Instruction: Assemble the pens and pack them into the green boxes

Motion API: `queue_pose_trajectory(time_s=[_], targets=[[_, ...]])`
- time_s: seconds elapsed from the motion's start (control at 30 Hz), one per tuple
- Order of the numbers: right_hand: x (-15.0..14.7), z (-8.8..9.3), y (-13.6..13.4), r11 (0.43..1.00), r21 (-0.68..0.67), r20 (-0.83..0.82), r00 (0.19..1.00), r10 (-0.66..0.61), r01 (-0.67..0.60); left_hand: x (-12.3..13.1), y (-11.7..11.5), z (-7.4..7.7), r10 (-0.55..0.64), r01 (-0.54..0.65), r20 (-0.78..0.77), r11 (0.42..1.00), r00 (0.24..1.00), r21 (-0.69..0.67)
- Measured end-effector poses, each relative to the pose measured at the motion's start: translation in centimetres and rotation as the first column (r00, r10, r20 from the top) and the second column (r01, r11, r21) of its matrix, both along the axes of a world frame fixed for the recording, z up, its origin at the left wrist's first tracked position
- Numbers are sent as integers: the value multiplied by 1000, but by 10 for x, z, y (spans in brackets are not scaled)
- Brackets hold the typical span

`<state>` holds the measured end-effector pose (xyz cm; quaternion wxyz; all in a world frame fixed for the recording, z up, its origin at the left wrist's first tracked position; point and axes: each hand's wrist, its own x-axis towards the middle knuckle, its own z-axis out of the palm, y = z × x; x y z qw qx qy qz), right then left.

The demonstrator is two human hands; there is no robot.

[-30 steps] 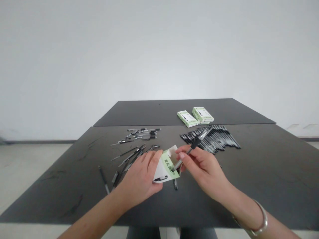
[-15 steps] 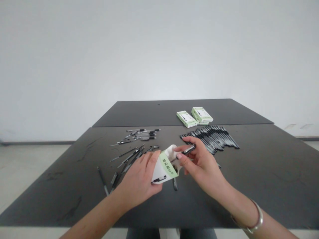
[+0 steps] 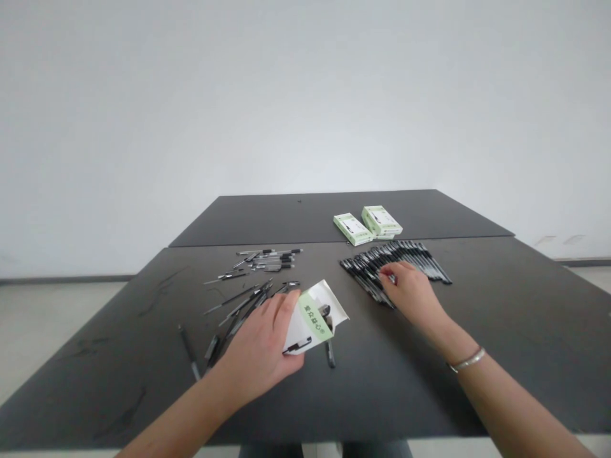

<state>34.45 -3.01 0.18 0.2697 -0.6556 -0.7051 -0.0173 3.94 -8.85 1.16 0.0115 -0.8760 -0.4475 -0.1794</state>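
Note:
My left hand (image 3: 267, 340) is wrapped round a white and green pen box (image 3: 305, 324), tilted with its open end and flap toward the right. Inside the mouth, the dark end of a pen (image 3: 325, 310) shows. My right hand (image 3: 413, 292) is over the front right part of a neat row of black pens (image 3: 367, 270). Its fingers are pinched together at the pens; whether one is between them is hidden. One pen (image 3: 330, 354) lies on the table just under the box.
Loose pens (image 3: 243, 305) lie scattered left of the box, with another loose group (image 3: 272, 259) behind them. Several closed pen boxes (image 3: 353, 229) sit beyond the row, some stacked. The black table (image 3: 501, 337) meets a second table top (image 3: 267, 219) at a seam, before a white wall.
My right hand has left the box mouth, where it held a pen, and moved right to the row of pens. A pen end now shows in the box. My left hand keeps its hold.

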Motion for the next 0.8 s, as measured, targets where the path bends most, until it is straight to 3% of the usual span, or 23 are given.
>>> queue_pose_trajectory(time_s=[0.1, 0.17, 0.4, 0.5, 0.57, 0.63, 0.67, 0.73, 0.8], targets=[[11, -19, 5, 988, -150, 127, 992, -29, 48, 1, 2, -2, 9, -9, -12, 1000, 1000, 6], [9, -22, 2, 978, -187, 181, 982, -54, 88, 2, 3, -3, 5, -5, -18, 1000, 1000, -2], [-6, -14, 1, 956, -264, 326, 945, -35, 126, 8, 7, -2, -29, 28, -33, 999, 999, -42], [-6, -9, 4, 961, -246, 309, 950, -44, 125, 10, 9, -2, -26, 25, -30, 999, 999, -29], [-5, -1, 1, 979, -182, 152, 986, -69, 97, 11, 10, -2, -26, 26, -27, 1000, 999, -10], [-7, 11, -9, 995, -100, -194, 980, -35, 15, 11, 10, -3, -35, 35, -26, 999, 999, -3], [-10, 18, -16, 997, -56, -402, 915, 23, -49, 12, 10, -4, -42, 42, -27, 999, 999, -3], [-21, 31, -34, 978, 48, -722, 669, 175, -203, 13, 10, -5, -57, 57, -25, 998, 998, 1], [-36, 41, -51, 947, 175, -841, 458, 286, -271, 14, 11, -6, -70, 71, -19, 997, 997, 8]])
